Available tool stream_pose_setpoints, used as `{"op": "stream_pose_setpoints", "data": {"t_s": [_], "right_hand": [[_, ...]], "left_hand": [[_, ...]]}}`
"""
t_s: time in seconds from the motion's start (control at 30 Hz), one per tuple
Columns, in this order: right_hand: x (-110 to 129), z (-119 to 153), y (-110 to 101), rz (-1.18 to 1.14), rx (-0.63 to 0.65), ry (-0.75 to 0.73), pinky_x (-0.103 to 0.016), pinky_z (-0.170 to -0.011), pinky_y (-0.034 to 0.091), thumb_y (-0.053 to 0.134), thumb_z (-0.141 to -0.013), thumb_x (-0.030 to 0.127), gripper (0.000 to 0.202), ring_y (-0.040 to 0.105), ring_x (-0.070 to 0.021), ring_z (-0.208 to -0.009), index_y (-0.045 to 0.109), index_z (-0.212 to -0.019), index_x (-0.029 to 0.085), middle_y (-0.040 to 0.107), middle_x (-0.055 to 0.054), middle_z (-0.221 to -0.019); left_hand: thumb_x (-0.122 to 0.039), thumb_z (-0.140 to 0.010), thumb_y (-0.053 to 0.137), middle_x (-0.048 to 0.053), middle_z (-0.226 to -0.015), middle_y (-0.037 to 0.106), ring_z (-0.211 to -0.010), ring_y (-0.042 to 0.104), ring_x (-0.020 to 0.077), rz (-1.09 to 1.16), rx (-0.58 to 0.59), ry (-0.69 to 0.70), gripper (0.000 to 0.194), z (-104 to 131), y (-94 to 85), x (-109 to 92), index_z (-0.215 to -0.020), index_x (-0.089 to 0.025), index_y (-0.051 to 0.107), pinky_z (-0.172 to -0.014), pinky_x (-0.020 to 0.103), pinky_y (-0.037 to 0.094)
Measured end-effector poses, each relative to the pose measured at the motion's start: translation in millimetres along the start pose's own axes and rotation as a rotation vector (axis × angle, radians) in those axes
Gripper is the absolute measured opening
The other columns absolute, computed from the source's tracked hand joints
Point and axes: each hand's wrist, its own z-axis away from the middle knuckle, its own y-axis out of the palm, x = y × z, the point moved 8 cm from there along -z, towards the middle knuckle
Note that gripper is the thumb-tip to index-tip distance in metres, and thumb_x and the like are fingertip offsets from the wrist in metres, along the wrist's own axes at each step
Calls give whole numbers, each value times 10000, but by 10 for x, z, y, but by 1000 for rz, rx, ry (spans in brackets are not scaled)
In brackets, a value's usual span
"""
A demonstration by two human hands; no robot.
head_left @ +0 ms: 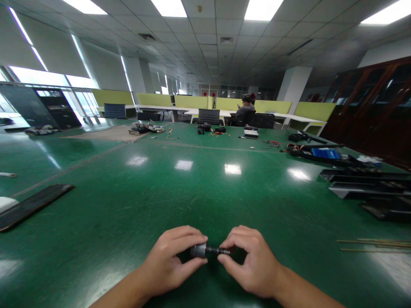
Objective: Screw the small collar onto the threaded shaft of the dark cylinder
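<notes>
Between the thumb and fingers of my left hand (176,259) is a short dark grey cylinder (199,250), lying sideways. From its right end sticks out a thin black shaft (213,250) with a ribbed, shiny tip. My right hand (252,259) pinches that tip between thumb and forefinger. Whether the shaft and the cylinder are one piece or two cannot be told. Both hands are low over the green tabletop (154,205), near its front edge.
A long black bar (35,205) lies at left. On the right are thin brass-coloured rods (375,244), dark metal channels (362,189) and a tray with a blue item (326,153). Tools and small parts (220,130) lie at the far side, where a person (245,109) sits beyond.
</notes>
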Motion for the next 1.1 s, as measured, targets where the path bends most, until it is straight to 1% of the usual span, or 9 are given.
{"op": "stream_pose_setpoints", "data": {"t_s": [0.5,0.73,1.1], "right_hand": [[-2,15,-9,-5,5,18,-327,-691,450,703,-811,204,19,639,-189,-683,720,-816,200,690,-23,-731],[-31,-5,-1,-1,9,35,-326,-694,445,701,-815,197,23,637,-187,-682,724,-810,196,686,-19,-722],[-58,9,-15,3,1,52,-325,-702,445,703,-820,200,22,640,-184,-690,725,-817,200,686,-13,-728]], "left_hand": [[-161,-819,778,76,-1072,724,-952,703,181,-4,-30,32,398,-36,-61,-72,-1200,-221,678,-844,307,600],[-146,-833,766,70,-1086,716,-962,695,174,8,-28,32,406,-47,-53,-34,-1217,-237,673,-835,296,595],[-130,-829,768,62,-1093,710,-969,693,167,12,-38,27,415,-53,-73,-29,-1217,-242,674,-833,287,596]]}}
